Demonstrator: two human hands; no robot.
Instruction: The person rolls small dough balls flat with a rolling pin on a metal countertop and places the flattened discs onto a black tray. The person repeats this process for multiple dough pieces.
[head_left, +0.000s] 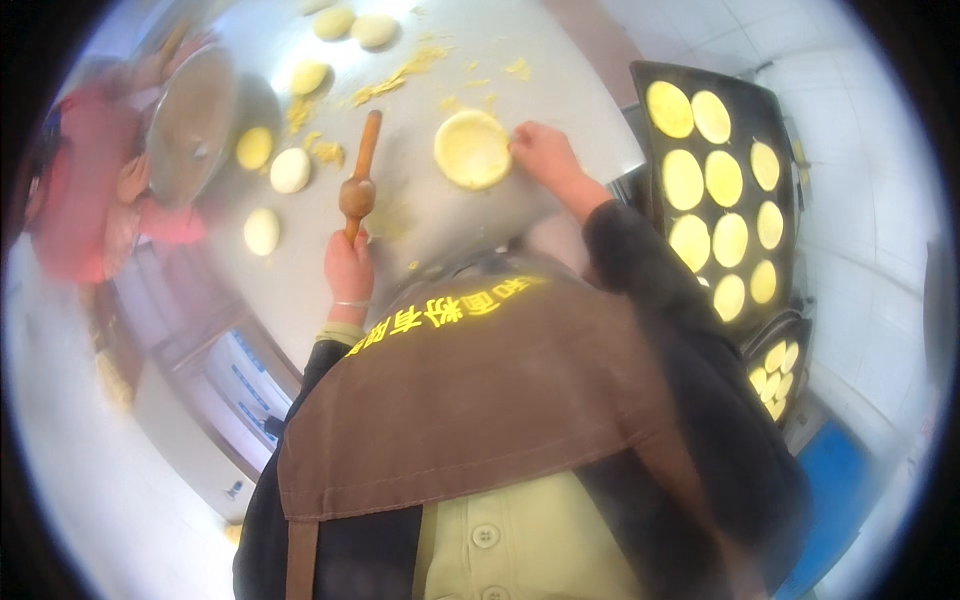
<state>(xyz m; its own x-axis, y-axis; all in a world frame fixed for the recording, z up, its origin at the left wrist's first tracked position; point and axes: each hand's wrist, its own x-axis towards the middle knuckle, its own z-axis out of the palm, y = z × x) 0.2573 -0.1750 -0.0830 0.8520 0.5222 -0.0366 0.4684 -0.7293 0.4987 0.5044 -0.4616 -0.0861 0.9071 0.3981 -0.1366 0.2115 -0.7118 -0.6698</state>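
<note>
My left hand (349, 271) grips the near handle of a wooden rolling pin (358, 196), which has a thick bulge and a long far handle pointing away from me. To its right a flat round of yellow dough (472, 150) with a raised rim lies on the metal worktable (420, 217). The fingers of my right hand (546, 154) are bent together at the right edge of that round; whether they pinch the dough cannot be made out. Left of the pin sit a pale dough ball (290, 170), a yellow one (254, 148) and another pale ball (262, 232).
A black tray (735, 172) with several flat dough rounds stands at the right, a smaller pan (776, 375) of rounds nearer me. A large metal bowl (191, 127) is at the left, beside a person in red (82, 180). Yellow scraps (401, 75) and more dough balls (334, 24) lie farther back.
</note>
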